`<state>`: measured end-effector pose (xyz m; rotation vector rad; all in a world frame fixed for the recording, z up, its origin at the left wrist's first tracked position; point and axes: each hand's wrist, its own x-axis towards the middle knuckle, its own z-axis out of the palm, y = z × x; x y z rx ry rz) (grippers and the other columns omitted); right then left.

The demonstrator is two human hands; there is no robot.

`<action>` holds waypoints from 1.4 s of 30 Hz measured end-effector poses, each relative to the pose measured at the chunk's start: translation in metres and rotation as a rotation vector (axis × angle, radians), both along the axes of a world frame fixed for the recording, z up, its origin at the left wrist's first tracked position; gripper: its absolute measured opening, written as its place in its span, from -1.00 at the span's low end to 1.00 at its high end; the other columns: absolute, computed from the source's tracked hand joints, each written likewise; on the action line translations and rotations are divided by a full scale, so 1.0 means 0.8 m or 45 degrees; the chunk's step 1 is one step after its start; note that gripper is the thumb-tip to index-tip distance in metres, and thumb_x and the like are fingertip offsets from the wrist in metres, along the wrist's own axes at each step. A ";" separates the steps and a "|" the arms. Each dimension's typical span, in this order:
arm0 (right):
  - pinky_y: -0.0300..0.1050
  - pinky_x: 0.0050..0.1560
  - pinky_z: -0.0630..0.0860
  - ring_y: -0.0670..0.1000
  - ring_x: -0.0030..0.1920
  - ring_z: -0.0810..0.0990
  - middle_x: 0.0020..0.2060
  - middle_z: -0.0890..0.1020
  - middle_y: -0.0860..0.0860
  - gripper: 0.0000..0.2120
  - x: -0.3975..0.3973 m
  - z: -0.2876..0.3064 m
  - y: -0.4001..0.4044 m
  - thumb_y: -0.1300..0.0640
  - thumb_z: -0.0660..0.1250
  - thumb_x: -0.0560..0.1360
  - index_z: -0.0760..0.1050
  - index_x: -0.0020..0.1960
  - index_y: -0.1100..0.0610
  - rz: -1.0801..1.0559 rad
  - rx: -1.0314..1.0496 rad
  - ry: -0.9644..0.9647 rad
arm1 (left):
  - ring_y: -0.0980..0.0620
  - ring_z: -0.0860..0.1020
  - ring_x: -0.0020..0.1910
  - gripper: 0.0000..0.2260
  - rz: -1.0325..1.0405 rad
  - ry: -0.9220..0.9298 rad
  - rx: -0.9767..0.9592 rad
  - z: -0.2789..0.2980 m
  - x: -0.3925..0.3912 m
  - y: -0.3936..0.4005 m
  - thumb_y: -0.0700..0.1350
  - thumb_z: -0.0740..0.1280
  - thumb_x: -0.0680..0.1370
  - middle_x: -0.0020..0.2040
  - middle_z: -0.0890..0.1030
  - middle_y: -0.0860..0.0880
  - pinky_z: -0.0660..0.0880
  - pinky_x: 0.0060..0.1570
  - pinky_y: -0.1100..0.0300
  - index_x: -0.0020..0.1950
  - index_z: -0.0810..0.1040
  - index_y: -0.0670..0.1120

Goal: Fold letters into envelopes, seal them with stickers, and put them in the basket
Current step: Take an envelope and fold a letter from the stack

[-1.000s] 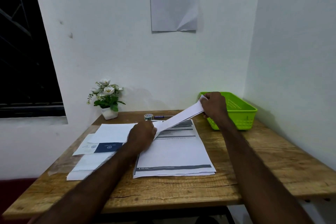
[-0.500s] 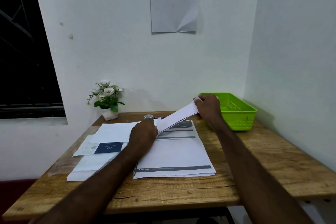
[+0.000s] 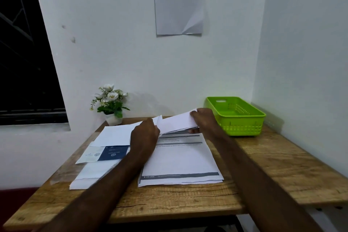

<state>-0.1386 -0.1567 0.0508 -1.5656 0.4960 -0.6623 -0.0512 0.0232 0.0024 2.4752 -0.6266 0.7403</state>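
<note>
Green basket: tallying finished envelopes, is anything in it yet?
No. The green basket shows only its bare perforated floor and walls.

A small pot of white flowers (image 3: pixel 111 104) stands at the far edge of the wooden table (image 3: pixel 282 165), against the white wall (image 3: pixel 113 52), off to the left of where the paper is being gripped. High above the grip a printed sheet (image 3: pixel 179 5) is stuck to the wall, its lower right corner curled up. Far to the left of the grip is a dark window (image 3: pixel 22 62) with a grille across it.
</note>
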 end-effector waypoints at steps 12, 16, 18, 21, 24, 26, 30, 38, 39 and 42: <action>-0.28 -0.60 0.44 -0.06 -0.68 0.44 -0.54 0.52 0.13 -0.89 -0.006 0.001 0.003 0.31 0.38 0.53 0.52 -0.16 0.30 0.136 -0.121 0.206 | -0.22 0.60 0.01 -0.80 0.004 -0.073 0.057 0.003 0.006 -0.001 -0.05 0.19 0.66 0.01 0.63 -0.15 0.44 -0.07 0.01 0.06 0.51 -0.15; -0.26 -0.56 0.47 0.00 -0.56 0.46 -0.45 0.53 0.17 -0.90 -0.001 -0.008 0.021 0.28 0.39 0.54 0.54 -0.09 0.32 0.184 -0.149 0.184 | -0.22 0.61 -0.03 -0.81 -0.052 -0.139 0.042 0.002 -0.001 -0.006 -0.06 0.20 0.66 -0.02 0.64 -0.16 0.46 -0.08 0.00 0.04 0.52 -0.15; -0.24 -0.53 0.47 0.02 -0.50 0.49 -0.40 0.55 0.19 -0.86 0.000 -0.009 0.024 0.24 0.40 0.54 0.58 -0.05 0.34 0.205 -0.140 0.203 | -0.21 0.61 -0.04 -0.81 -0.049 -0.143 0.061 0.003 -0.004 -0.007 -0.06 0.21 0.66 -0.03 0.63 -0.15 0.47 -0.09 0.00 0.04 0.53 -0.15; -0.23 -0.49 0.46 0.02 -0.48 0.50 -0.34 0.60 0.19 -0.88 -0.002 -0.005 0.019 0.28 0.40 0.48 0.61 -0.05 0.35 0.205 -0.061 0.228 | -0.27 0.62 -0.13 -0.85 -0.067 -0.170 0.027 0.004 -0.006 -0.004 -0.11 0.28 0.62 -0.12 0.63 -0.19 0.48 -0.18 -0.02 -0.02 0.54 -0.18; -0.27 -0.52 0.42 -0.03 -0.53 0.46 -0.38 0.60 0.15 -0.96 -0.006 -0.001 0.011 0.32 0.36 0.46 0.59 -0.13 0.28 0.217 -0.008 0.246 | -0.27 0.63 -0.14 -0.85 -0.057 -0.193 0.031 0.003 -0.006 -0.002 -0.12 0.29 0.62 -0.12 0.64 -0.20 0.48 -0.18 -0.02 -0.03 0.55 -0.20; -0.28 -0.53 0.42 -0.05 -0.53 0.45 -0.37 0.60 0.14 -0.97 -0.005 -0.001 0.009 0.32 0.37 0.47 0.59 -0.13 0.27 0.224 -0.013 0.250 | -0.24 0.63 -0.10 -0.82 -0.061 -0.184 0.047 0.003 -0.005 -0.002 -0.09 0.25 0.64 -0.08 0.64 -0.18 0.48 -0.14 -0.01 0.01 0.55 -0.18; -0.26 -0.51 0.41 -0.05 -0.53 0.45 -0.38 0.60 0.12 -0.97 0.003 -0.005 0.014 0.30 0.41 0.47 0.60 -0.09 0.27 0.235 -0.017 0.242 | -0.24 0.62 -0.17 -0.85 -0.096 -0.209 0.040 0.001 -0.004 -0.003 -0.10 0.27 0.62 -0.14 0.63 -0.17 0.47 -0.21 0.01 -0.04 0.53 -0.17; -0.26 -0.51 0.25 -0.07 -0.54 0.35 -0.46 0.47 0.07 -0.89 0.007 -0.016 0.023 0.25 0.48 0.44 0.56 -0.20 0.22 0.265 -0.173 0.153 | -0.26 0.58 -0.15 -0.84 -0.221 -0.231 0.037 -0.001 -0.020 -0.014 -0.08 0.27 0.63 -0.14 0.61 -0.18 0.32 -0.24 0.03 -0.04 0.52 -0.16; -0.27 -0.52 0.23 -0.07 -0.55 0.33 -0.47 0.45 0.07 -0.89 0.007 -0.018 0.025 0.25 0.48 0.44 0.56 -0.21 0.22 0.273 -0.194 0.138 | -0.25 0.58 -0.13 -0.82 -0.235 -0.219 0.041 -0.001 -0.022 -0.016 -0.06 0.25 0.64 -0.12 0.61 -0.17 0.32 -0.22 0.02 -0.02 0.52 -0.16; -0.27 -0.52 0.20 -0.05 -0.55 0.30 -0.52 0.43 0.07 -0.82 0.011 -0.024 0.030 0.26 0.49 0.41 0.58 -0.35 0.20 0.256 -0.276 0.088 | -0.21 0.57 -0.09 -0.80 -0.266 -0.186 0.044 0.000 -0.026 -0.019 -0.02 0.22 0.66 -0.08 0.60 -0.14 0.37 -0.17 -0.01 0.01 0.50 -0.14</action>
